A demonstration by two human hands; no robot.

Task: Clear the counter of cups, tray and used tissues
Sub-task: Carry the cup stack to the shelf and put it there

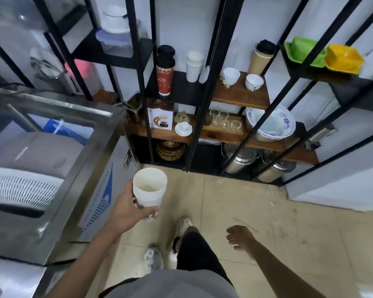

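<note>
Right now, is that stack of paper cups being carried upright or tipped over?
Upright. The stack of paper cups sits mouth-up in the left hand, rims nested, the top cup's inside bottom visible. Whether any liquid remains, cannot tell.

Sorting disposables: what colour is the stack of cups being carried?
White stack of cups, seen in the head view.

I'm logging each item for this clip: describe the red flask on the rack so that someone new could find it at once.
Start at the black metal rack against the white wall, then go to its dark upper shelf, left of the centre post. The red flask stands upright there, left of a stack of white paper cups. It alone has a red patterned body with a black screw lid.
</note>
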